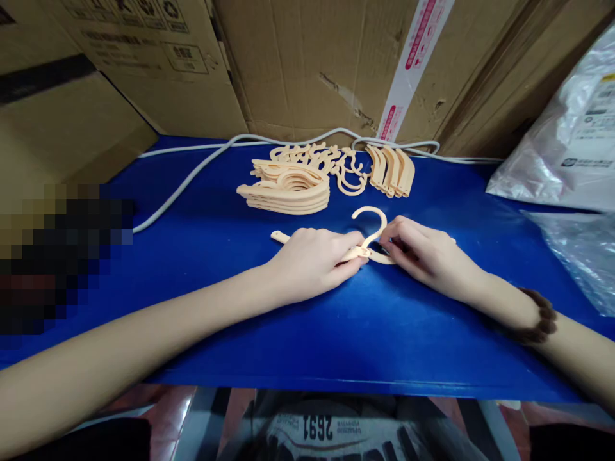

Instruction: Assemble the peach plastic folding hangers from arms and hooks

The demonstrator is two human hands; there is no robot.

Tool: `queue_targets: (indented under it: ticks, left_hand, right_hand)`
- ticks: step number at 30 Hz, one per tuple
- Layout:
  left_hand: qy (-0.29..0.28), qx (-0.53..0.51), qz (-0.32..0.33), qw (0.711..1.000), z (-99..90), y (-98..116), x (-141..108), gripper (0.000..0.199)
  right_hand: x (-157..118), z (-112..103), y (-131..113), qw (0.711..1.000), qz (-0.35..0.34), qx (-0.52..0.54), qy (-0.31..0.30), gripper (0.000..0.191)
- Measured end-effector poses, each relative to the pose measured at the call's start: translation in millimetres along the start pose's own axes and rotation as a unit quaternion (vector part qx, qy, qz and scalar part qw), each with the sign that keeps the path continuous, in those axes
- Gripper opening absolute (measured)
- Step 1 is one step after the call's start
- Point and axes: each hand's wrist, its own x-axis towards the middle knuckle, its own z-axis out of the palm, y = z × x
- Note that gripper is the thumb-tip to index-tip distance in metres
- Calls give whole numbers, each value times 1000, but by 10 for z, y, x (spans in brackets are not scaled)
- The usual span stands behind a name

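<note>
A cream plastic folding clothes hanger (375, 221) lies low over the blue table, its hook pointing away from me. My left hand (314, 262) is closed around one arm of it, thumb and forefinger pinching close to the joint under the hook. That arm's far end sticks out beyond my knuckles. On the other side, my right hand (423, 253) has its fingers curled together at the hanger's second arm, beside the joint. Its fingertips cover most of that arm, and a small dark spot between them is unclear.
Behind my hands sit a stack of cream hanger pieces (288, 198), loose hooks (350, 182) and several curved arms (391, 171). A white cable (192, 173) runs along the back of the blue table (298, 346). Cardboard boxes (307, 70) stand behind; plastic bags (562, 141) lie right.
</note>
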Motion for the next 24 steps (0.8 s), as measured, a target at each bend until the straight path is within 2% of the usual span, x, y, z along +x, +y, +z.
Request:
queue_targets:
  ticks: [7, 10, 13, 17, 24]
  left_hand:
    - [0, -32, -5, 999, 22, 9, 26, 32]
    - [7, -49, -1, 999, 41, 15, 34, 33]
    - [8, -61, -2, 998, 56, 24, 31, 34]
    - [11, -76, 2, 997, 72, 32, 19, 34]
    - [47, -113, 17, 992, 68, 13, 4, 33]
  right_hand:
    - [-4, 6, -26, 999, 14, -37, 12, 7]
    - [-13, 2, -72, 998, 35, -46, 38, 6]
    - [-31, 4, -107, 996, 7, -47, 70, 8]
    - [-47, 9, -121, 994, -44, -71, 66, 11]
    - [-48, 10, -128, 994, -11, -36, 102, 5]
